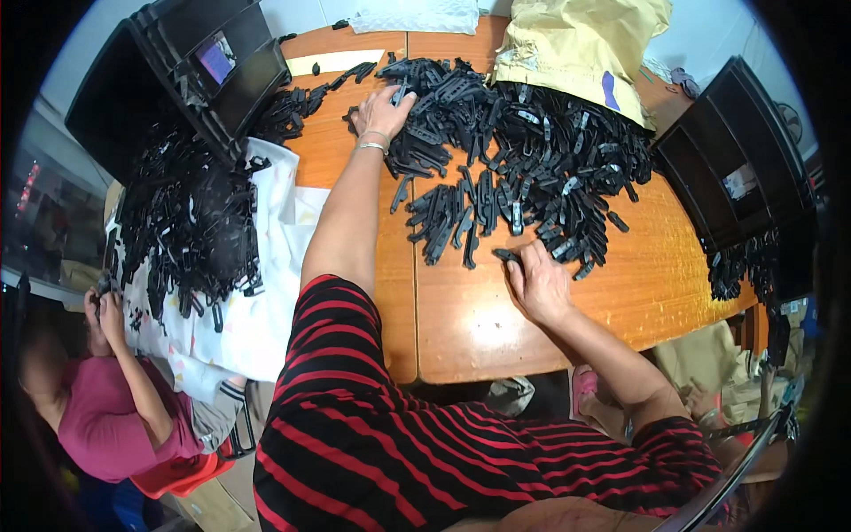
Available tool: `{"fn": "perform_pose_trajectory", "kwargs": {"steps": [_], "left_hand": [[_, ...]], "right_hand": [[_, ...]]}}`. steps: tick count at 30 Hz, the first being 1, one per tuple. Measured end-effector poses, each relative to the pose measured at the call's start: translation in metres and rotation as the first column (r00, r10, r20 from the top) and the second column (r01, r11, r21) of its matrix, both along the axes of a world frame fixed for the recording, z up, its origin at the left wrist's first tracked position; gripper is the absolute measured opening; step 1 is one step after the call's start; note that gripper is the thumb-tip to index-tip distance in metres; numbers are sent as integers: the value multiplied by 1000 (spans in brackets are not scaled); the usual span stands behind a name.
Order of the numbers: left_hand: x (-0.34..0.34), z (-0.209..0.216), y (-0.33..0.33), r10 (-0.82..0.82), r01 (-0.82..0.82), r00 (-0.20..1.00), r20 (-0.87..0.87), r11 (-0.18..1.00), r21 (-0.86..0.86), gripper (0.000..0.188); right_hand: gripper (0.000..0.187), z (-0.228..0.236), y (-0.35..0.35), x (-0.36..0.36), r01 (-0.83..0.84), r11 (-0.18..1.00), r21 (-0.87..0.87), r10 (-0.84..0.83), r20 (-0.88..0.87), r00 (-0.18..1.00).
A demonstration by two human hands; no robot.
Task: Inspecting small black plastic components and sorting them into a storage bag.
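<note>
Across the wooden table (461, 332) lie heaps of narrow black plastic parts. My left hand (379, 117) reaches to the far pile (448, 89), its thumb and forefinger closed round a slim black part (401, 94); the other fingers curl down at the pile's left edge. Nearer to me, my right hand (542, 285) rests low over the tabletop, with a short black plastic part (506, 254) at its thumb and fingertips. Between the hands a loose group of long black parts (439, 217) lies side by side, next to a larger heap (576, 168) on the right.
A yellow sack (581, 44) spills onto the right heap. Black bins stand at left (182, 75) and right (740, 164). At the left, a person (124, 408) works with both hands by a white cloth (266, 328) bearing more black parts. Clear plastic wrap (415, 16) lies at the back.
</note>
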State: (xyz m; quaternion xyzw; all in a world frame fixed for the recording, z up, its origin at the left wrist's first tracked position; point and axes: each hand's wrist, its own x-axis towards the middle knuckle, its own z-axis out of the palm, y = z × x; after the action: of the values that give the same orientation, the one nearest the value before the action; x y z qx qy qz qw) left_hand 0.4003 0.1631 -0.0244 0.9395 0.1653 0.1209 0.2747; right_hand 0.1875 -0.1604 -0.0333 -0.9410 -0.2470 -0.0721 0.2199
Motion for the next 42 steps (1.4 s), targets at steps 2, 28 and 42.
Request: {"fn": "perform_pose_trajectory", "kwargs": {"steps": [2, 28, 42], "left_hand": [[-21, 0, -10, -4, 5, 1000, 3, 999, -40, 57], [-315, -28, -109, -185, 72, 870, 457, 965, 254, 23], [-359, -19, -127, 113, 199, 963, 245, 313, -929, 20]], "right_hand": [[16, -2, -1, -1, -37, 998, 51, 34, 53, 998], [17, -25, -12, -7, -64, 994, 90, 36, 285, 958], [25, 0, -32, -31, -85, 992, -95, 91, 62, 994]]}}
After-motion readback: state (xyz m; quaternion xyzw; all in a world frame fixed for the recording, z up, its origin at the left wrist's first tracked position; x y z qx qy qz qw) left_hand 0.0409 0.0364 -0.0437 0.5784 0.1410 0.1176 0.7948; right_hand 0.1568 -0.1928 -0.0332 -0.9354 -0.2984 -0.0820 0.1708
